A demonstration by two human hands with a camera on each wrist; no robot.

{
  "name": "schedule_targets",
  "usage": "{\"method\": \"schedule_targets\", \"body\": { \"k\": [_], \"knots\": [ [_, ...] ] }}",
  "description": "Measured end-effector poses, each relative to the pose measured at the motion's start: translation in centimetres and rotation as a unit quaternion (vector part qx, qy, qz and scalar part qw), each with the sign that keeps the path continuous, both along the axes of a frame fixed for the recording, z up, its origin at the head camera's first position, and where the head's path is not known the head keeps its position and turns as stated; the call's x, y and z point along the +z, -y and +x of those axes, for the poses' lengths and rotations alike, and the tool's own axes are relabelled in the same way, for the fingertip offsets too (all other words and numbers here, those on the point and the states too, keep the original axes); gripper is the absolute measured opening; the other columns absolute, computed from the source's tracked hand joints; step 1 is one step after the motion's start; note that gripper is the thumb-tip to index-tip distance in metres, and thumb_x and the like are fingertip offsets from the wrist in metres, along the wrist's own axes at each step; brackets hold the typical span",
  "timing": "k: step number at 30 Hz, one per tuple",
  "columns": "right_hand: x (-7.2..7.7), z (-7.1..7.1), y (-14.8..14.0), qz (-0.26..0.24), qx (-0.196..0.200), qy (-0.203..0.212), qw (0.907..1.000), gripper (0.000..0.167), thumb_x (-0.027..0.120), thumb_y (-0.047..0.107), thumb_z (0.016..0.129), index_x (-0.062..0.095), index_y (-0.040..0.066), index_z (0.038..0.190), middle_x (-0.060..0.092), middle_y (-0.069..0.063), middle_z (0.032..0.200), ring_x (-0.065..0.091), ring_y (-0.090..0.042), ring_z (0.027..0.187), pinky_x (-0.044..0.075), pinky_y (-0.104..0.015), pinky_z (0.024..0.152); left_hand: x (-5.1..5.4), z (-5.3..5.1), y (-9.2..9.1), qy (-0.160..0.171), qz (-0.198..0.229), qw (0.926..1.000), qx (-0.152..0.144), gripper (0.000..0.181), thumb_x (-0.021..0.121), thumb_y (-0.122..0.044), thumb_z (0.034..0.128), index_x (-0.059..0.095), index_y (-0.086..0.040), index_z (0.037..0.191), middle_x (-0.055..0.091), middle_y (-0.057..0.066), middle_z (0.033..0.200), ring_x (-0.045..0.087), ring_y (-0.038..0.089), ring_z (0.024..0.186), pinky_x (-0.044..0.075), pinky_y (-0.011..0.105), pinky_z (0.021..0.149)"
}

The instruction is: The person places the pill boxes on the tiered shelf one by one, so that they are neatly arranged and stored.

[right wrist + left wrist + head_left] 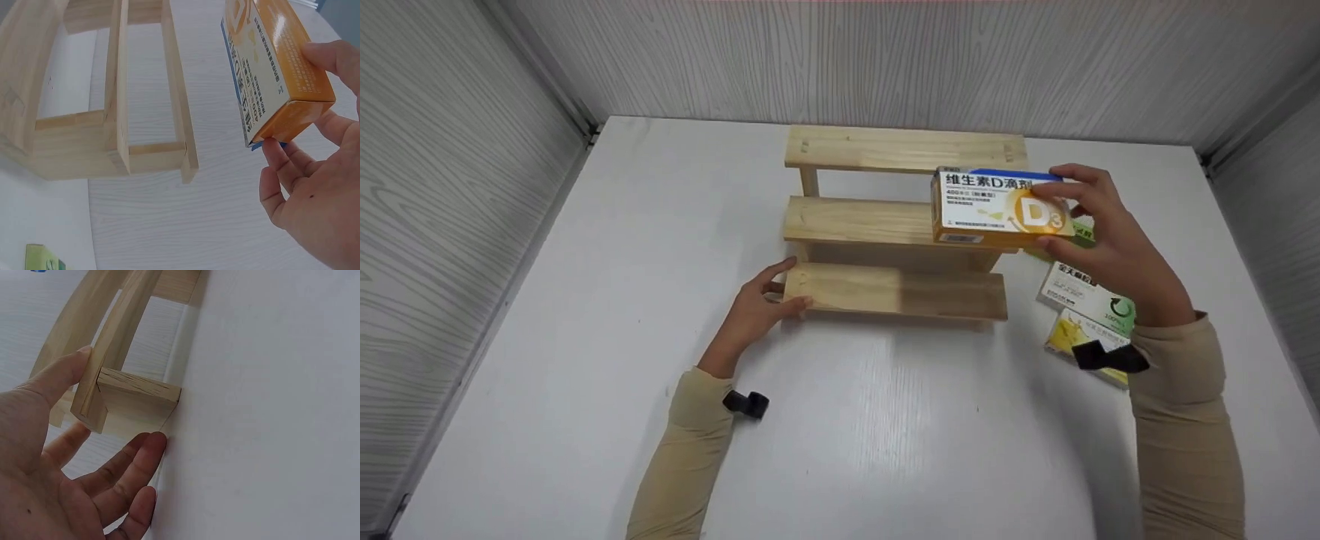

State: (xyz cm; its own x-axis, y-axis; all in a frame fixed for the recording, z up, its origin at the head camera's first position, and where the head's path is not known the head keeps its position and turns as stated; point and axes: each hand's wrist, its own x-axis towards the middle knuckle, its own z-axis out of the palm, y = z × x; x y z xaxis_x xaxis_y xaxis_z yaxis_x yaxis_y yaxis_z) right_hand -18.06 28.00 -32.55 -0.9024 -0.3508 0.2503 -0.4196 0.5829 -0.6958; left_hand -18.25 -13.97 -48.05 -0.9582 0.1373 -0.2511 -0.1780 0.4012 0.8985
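A wooden rack (pixel 885 221) with three stepped shelves stands on the white table. At the left end of its lowest shelf (pixel 885 289), my left hand (pixel 754 311) holds the board's end, thumb on the front edge; the left wrist view shows the thumb against the wood (pixel 90 394) and the other fingers spread below. My right hand (pixel 1117 240) grips a white and orange vitamin D box (pixel 997 206) above the right part of the middle shelf. In the right wrist view the box (pixel 281 73) is pinched between thumb and fingers, apart from the rack (pixel 121 112).
Right of the rack, a white and green box (pixel 1084 296) and a yellow and white box (pixel 1076 337) lie on the table (pixel 885 450), partly under my right wrist. A green box (pixel 1084 234) shows behind my right hand. Grey wood-grain panels (pixel 810 60) surround the table.
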Motion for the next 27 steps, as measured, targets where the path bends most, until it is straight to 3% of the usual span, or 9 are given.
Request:
{"method": "schedule_targets", "body": {
  "k": [7,12,22,27],
  "knots": [
    [1.3,-2.4,2.8,-0.011,-0.007,0.006,0.9999,0.050,0.068,0.006,0.088,0.053,0.010,0.136,0.026,-0.009,0.152,0.031,-0.022,0.126,0.026,-0.022,0.093,-0.2,0.1,0.0,-0.004,0.004,0.9999,-0.009,0.078,0.077,-0.041,0.0806,0.039,-0.030,0.148,0.054,0.016,0.130,0.052,0.027,0.117,0.045,0.037,0.084],
    [1.7,-4.4,5.1,-0.021,-0.012,0.025,0.9994,0.048,0.068,0.014,0.090,0.052,0.013,0.136,0.023,-0.008,0.153,0.030,-0.028,0.132,0.028,-0.031,0.096,-0.2,0.1,0.5,-0.011,0.011,0.9999,-0.006,0.076,0.078,-0.037,0.0811,0.040,-0.029,0.147,0.053,0.015,0.130,0.053,0.028,0.116,0.045,0.036,0.084],
    [0.9,-7.9,9.6,-0.045,0.015,0.062,0.9970,0.044,0.063,0.016,0.091,0.052,0.014,0.134,0.022,-0.004,0.153,0.030,-0.022,0.133,0.031,-0.032,0.094,-0.2,0.2,0.8,-0.004,0.001,1.0000,-0.003,0.078,0.077,-0.034,0.0828,0.036,-0.028,0.150,0.051,0.020,0.134,0.051,0.031,0.119,0.044,0.036,0.082],
    [0.5,-9.2,11.5,-0.043,0.010,0.090,0.9950,0.043,0.063,0.015,0.091,0.053,0.014,0.133,0.021,-0.004,0.153,0.032,-0.021,0.131,0.034,-0.030,0.094,-0.4,0.2,0.9,-0.006,-0.002,1.0000,-0.003,0.077,0.077,-0.033,0.0828,0.038,-0.029,0.149,0.053,0.021,0.130,0.053,0.030,0.116,0.044,0.033,0.078]
  ]
}}
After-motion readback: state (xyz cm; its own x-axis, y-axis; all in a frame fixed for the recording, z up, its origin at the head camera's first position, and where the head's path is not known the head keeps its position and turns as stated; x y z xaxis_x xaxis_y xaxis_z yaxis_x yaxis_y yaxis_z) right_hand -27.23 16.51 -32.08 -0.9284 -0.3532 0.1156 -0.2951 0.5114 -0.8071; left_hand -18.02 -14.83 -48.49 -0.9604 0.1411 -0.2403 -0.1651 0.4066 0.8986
